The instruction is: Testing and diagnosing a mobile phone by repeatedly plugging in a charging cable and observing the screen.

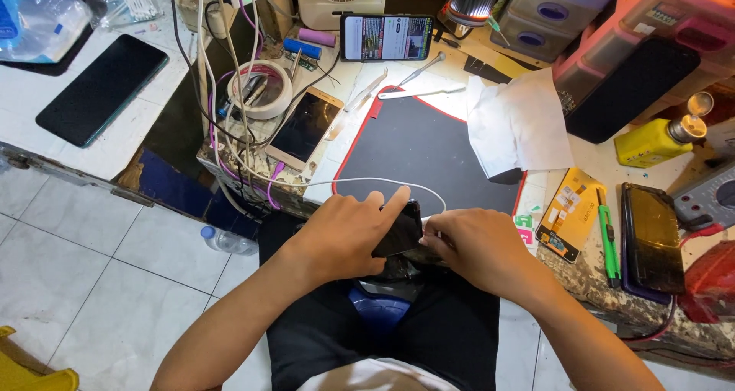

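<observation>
My left hand (348, 234) holds a black phone (400, 232) over my lap, with the index finger stretched along its top edge. My right hand (475, 246) meets the phone's right end and pinches the plug of a white cable (383, 181) there. The cable loops up over the near edge of a black work mat (429, 154) with a red border. The phone's lower part is hidden behind my fingers.
A gold phone (306, 125), a tape roll (262, 87), a lit phone (387, 37) propped at the back, white paper (517, 123), a yellow bottle (654, 141), a green cutter (609, 242), a dark phone (652, 236) and tangled cables fill the bench. Another black phone (102, 87) lies far left.
</observation>
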